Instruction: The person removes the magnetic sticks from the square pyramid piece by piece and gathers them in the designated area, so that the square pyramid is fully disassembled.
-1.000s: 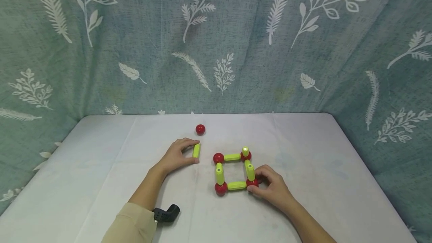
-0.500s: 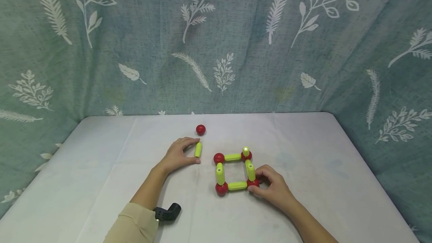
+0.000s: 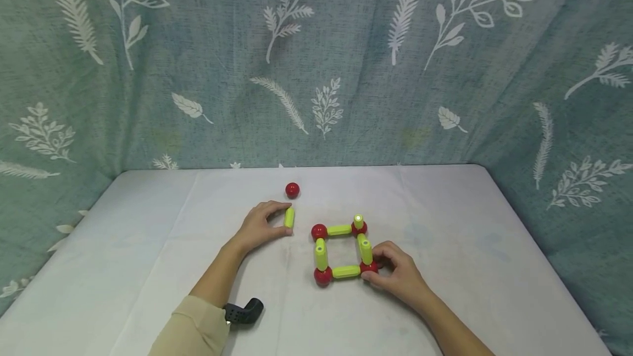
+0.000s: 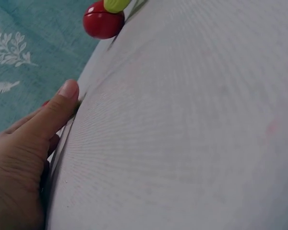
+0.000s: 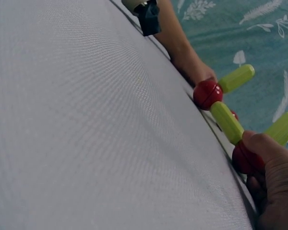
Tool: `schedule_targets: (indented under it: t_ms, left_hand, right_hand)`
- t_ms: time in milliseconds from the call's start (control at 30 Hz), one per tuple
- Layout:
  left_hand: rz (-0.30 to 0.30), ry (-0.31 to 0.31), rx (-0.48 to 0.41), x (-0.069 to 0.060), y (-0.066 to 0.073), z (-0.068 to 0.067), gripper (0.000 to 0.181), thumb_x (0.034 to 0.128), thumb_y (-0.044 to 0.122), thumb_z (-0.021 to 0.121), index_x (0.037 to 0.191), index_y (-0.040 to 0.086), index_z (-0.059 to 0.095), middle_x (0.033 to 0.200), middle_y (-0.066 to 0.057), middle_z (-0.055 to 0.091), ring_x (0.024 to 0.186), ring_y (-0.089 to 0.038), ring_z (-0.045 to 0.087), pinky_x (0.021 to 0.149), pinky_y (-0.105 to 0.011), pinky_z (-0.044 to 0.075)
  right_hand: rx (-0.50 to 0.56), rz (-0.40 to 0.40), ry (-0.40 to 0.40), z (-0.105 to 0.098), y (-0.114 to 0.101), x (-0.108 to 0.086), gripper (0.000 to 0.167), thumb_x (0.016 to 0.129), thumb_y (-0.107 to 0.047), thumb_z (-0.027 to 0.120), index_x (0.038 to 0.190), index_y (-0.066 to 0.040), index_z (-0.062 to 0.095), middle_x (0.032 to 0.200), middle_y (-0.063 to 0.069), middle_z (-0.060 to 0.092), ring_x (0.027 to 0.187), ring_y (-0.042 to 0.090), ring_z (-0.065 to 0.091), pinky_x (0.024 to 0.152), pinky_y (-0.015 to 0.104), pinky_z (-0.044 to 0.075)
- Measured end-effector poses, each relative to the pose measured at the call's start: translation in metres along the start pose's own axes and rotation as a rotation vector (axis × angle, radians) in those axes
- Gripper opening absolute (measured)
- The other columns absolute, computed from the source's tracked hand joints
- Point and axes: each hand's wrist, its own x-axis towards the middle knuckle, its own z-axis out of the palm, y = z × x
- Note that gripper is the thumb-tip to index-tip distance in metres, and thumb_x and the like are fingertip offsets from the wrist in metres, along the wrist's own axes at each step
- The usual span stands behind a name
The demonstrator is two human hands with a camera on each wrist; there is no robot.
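Between thumb and fingers, my left hand (image 3: 261, 226) pinches a yellow-green rod (image 3: 289, 217), left of a square frame of red balls and yellow-green rods. My right hand (image 3: 398, 273) grips the frame's near right red ball (image 3: 367, 269). Rods stand up from three corners: near left (image 3: 321, 254), near right and far right. The far left ball (image 3: 318, 231) has no upright rod. In the right wrist view, the right thumb presses the red ball (image 5: 246, 158) beside a rod (image 5: 227, 122). The left wrist view shows the left thumb (image 4: 57, 108); the pinched rod is mostly hidden there.
A loose red ball (image 3: 292, 190) lies on the white-covered table (image 3: 148, 246), beyond the left hand. A patterned green curtain (image 3: 222, 114) hangs behind and at both sides. A black strap device (image 3: 244, 312) sits at the left wrist.
The rod in the left fingers has turned slightly. Both hands otherwise stay nearly in place, and the frame has not moved on the table.
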Motion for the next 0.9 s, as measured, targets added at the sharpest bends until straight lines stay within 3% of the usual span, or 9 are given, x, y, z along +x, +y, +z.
schedule_targets:
  t_ms: [100,333,433,567,800,900]
  left_hand:
    - [0.015,0.012,-0.025,0.000,0.000,0.000,0.066,0.0709,0.040,0.081,0.130,0.019,0.058,0.129,-0.004,0.058,0.126,-0.028,0.045,0.106,-0.054,0.031]
    - [0.004,0.109,-0.310,-0.010,-0.001,0.000,0.066,0.0733,0.028,0.082,0.132,0.015,0.055,0.128,-0.001,0.054,0.119,-0.024,0.049,0.104,-0.048,0.036]
    - [0.023,0.142,-0.365,-0.017,0.000,0.002,0.065,0.0735,0.022,0.082,0.132,0.013,0.055,0.128,-0.002,0.054,0.118,-0.022,0.049,0.104,-0.046,0.036]
    - [0.068,0.122,-0.385,-0.031,0.011,0.004,0.067,0.0723,0.012,0.082,0.133,0.009,0.053,0.128,-0.006,0.055,0.118,-0.023,0.050,0.104,-0.044,0.037]
    - [0.305,0.019,-0.411,-0.050,0.045,0.008,0.074,0.0666,0.001,0.082,0.132,-0.005,0.048,0.121,-0.023,0.056,0.110,-0.033,0.054,0.096,-0.040,0.044]
    - [0.321,-0.035,-0.422,-0.051,0.048,0.016,0.075,0.0668,0.004,0.083,0.133,-0.003,0.048,0.121,-0.018,0.057,0.110,-0.027,0.056,0.096,-0.035,0.046]
  right_hand:
    - [-0.006,-0.014,0.004,0.000,-0.006,0.002,0.030,0.069,0.000,0.081,0.092,-0.004,0.062,0.090,0.006,0.059,0.078,0.012,0.059,0.068,0.025,0.053]
    - [0.017,-0.027,0.008,-0.004,-0.032,0.006,0.029,0.068,0.007,0.079,0.089,0.001,0.061,0.087,0.009,0.058,0.074,0.019,0.059,0.065,0.028,0.053]
    - [0.027,-0.029,0.008,-0.004,-0.033,0.006,0.029,0.068,0.007,0.079,0.089,0.002,0.061,0.087,0.010,0.058,0.074,0.020,0.059,0.065,0.028,0.053]
    - [0.021,-0.030,0.007,-0.003,-0.033,0.005,0.028,0.068,0.006,0.079,0.089,0.001,0.061,0.088,0.008,0.058,0.075,0.020,0.059,0.065,0.027,0.053]
    - [-0.017,-0.023,0.009,-0.002,-0.034,0.005,0.029,0.068,0.004,0.080,0.089,-0.002,0.061,0.089,0.005,0.058,0.075,0.013,0.060,0.065,0.028,0.054]
    - [-0.023,-0.038,0.013,-0.002,-0.034,0.005,0.029,0.067,0.004,0.080,0.089,-0.001,0.061,0.088,0.006,0.058,0.074,0.015,0.060,0.065,0.028,0.054]
